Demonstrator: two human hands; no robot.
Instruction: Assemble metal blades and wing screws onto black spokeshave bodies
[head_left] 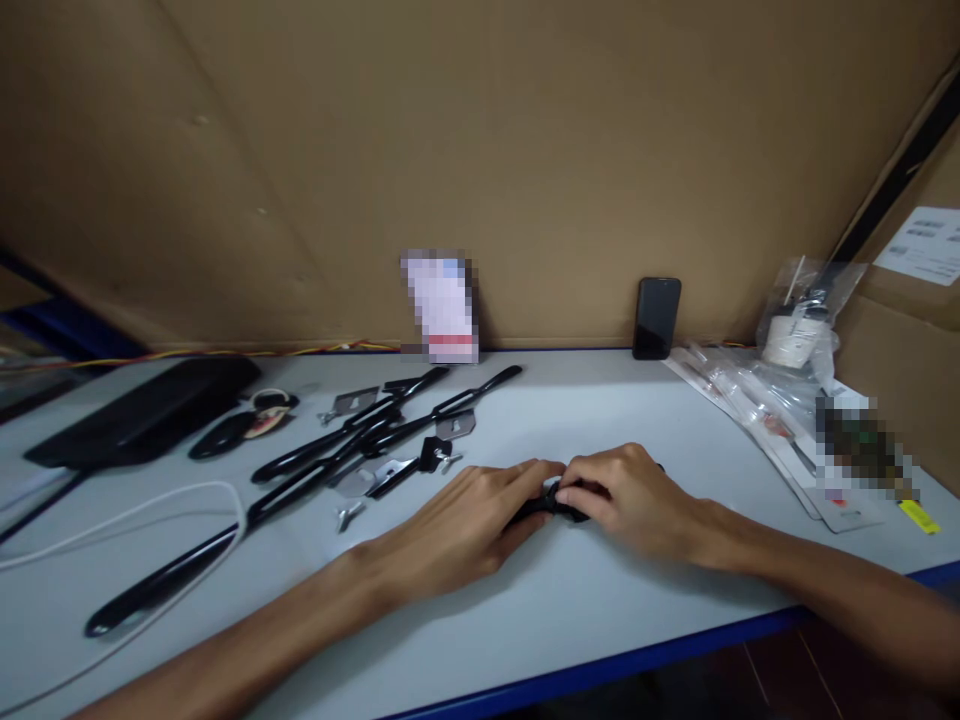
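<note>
My left hand (480, 510) and my right hand (637, 500) meet over the front middle of the table. Between them is a black metal tool (553, 498), mostly covered by my fingers, that looks like a spokeshave. My left fingers close round its left part. At its middle, my right thumb and fingers pinch it. Left of my hands lie several black spokeshave bodies (161, 590) with long handles. Among them are flat metal blades (455, 425), a black cap piece (435, 453) and a loose thumbscrew (347, 515).
A white cable (112, 518) loops over the left side, near a black flat-topped object (150, 410) and keys (274, 405). A dark phone (656, 318) and a blurred-out phone (446, 310) lean on the cardboard. Plastic packets (780, 440) and a bagged white cup (796, 335) occupy the right.
</note>
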